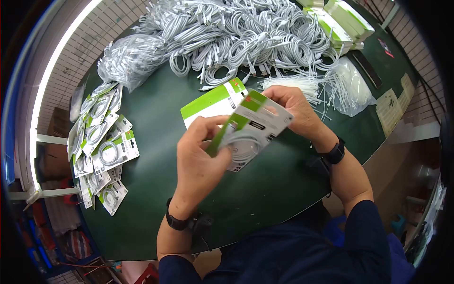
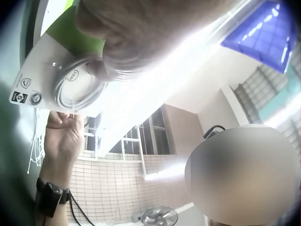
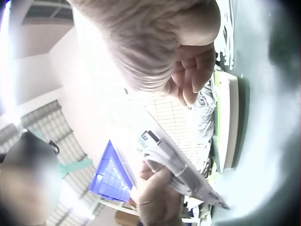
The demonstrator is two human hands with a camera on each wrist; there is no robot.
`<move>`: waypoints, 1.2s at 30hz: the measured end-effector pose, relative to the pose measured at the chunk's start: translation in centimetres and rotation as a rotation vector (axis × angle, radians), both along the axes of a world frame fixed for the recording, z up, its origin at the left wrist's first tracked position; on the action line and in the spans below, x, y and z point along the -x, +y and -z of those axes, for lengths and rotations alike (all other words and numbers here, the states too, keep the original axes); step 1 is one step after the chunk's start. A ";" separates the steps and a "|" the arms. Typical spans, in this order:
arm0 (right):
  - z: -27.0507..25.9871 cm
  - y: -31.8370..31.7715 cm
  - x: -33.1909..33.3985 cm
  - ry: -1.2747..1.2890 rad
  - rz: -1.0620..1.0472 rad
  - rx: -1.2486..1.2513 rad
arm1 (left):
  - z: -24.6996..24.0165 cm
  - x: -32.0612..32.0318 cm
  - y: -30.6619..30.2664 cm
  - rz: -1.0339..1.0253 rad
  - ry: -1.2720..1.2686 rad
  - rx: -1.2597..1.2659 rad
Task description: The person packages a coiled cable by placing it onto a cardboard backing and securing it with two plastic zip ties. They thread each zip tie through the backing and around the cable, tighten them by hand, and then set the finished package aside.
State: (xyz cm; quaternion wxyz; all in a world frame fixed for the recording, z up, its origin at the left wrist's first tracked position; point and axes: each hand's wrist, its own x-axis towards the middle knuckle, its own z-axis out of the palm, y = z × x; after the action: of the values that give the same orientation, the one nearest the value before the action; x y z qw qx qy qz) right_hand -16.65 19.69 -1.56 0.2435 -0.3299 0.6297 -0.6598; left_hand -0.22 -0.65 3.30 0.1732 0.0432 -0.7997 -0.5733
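My left hand [image 1: 201, 149] grips a green and white blister card [image 1: 255, 124] by its left edge, with the thumb across its front. A coiled white cable [image 2: 80, 84] shows in the card's clear bubble, its plug visible in the right wrist view. My right hand [image 1: 297, 110] is at the card's upper right corner, by the hang hole, its fingers curled and partly behind the card. I cannot tell whether they pinch it. Just behind the card, a green and white box [image 1: 205, 103] lies on the green table [image 1: 156, 189].
Several packed cable cards [image 1: 101, 142] are piled at the left. Loose white cables [image 1: 236, 35] heap along the back, beside a plastic bag [image 1: 127, 59] of them. White cable ties [image 1: 298, 85], a clear bag [image 1: 350, 90], a phone [image 1: 367, 69] and boxes [image 1: 338, 23] are at the right.
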 end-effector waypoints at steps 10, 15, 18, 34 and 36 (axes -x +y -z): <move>-0.7 -2.1 -4.6 -0.246 -0.033 0.170 | 2.6 1.5 0.3 -0.106 0.055 -0.332; -0.5 -1.7 -4.6 -0.236 -0.043 0.105 | 3.7 1.7 0.5 -0.091 0.311 0.149; -0.6 -1.7 -4.9 -0.189 -0.015 0.083 | 4.0 1.6 0.8 -0.063 0.259 0.046; -0.8 -1.8 -5.4 -0.130 0.129 0.124 | 5.2 1.9 1.7 -0.108 0.351 0.110; -0.7 -1.7 -5.1 -0.159 0.178 0.173 | 4.4 1.3 2.4 -0.153 0.246 -0.032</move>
State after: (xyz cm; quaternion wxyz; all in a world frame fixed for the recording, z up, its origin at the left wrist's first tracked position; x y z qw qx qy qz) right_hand -11.56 17.99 -0.89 0.2036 -0.2391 0.5758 -0.7548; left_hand -1.52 1.74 -1.11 0.3121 0.0363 -0.7575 -0.5722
